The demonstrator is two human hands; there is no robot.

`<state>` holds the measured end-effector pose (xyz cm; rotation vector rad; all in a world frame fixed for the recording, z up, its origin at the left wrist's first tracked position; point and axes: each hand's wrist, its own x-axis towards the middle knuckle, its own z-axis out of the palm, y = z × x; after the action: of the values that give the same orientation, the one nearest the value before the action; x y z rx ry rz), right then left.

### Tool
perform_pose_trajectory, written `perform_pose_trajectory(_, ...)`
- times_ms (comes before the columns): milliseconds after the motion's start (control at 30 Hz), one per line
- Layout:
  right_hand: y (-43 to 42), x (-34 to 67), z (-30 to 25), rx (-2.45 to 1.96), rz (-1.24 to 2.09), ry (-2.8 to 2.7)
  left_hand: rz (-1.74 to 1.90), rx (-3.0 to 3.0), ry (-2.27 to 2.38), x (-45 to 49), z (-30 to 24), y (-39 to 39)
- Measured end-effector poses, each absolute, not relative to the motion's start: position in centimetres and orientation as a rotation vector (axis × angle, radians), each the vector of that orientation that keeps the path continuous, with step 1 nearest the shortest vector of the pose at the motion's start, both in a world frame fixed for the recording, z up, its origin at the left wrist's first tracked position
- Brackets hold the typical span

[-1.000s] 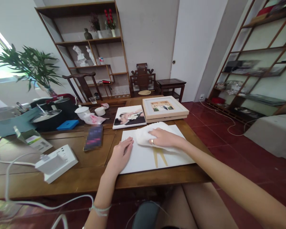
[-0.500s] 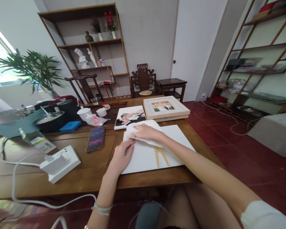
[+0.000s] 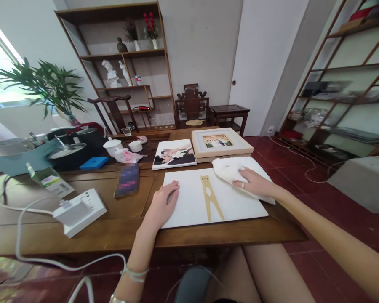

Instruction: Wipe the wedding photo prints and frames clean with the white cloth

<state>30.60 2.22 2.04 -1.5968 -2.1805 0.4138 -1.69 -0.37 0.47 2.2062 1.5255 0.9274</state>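
My left hand [image 3: 162, 204] rests on the left edge of a white board [image 3: 186, 206], its fingers stretched out and nothing in them. Over the board's right part, my right hand [image 3: 255, 184] presses on and holds a bunched white towel [image 3: 229, 168], which hangs past the board's right edge. A flat, tan, forked shape [image 3: 207, 198] shows on the board between my hands; whether it is printed or laid on top, I cannot tell. Small marks near my left fingertips are too small to read.
Behind the board are a photo panel [image 3: 173, 156] and a pale wooden picture frame [image 3: 243, 148]. To the left lie a blurred dark phone-like object [image 3: 126, 180], a white power strip [image 3: 94, 202] with cables, a blue box [image 3: 94, 163] and a white lidded pot [image 3: 113, 147].
My right hand has swept the towel from the board's upper left to its right side, uncovering the top of the tan shape. My left hand stays in nearly the same place.
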Motion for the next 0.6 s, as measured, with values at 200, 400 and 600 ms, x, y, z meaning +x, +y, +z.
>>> perform_pose_trajectory(200,1.4,29.2,3.3,-1.424,0.392,-2.452,0.918,2.214,1.528,-1.7,0.4,-0.4)
perform_pose_trajectory(400,4.0,27.4,3.5,-1.335,0.346,-2.499,0.919,2.211,1.522,-1.6,0.6,-0.5)
perform_pose_trajectory(600,2.5,26.8,3.2,-1.293,0.267,-2.498,0.917,2.204,1.526,-1.6,0.7,-0.5)
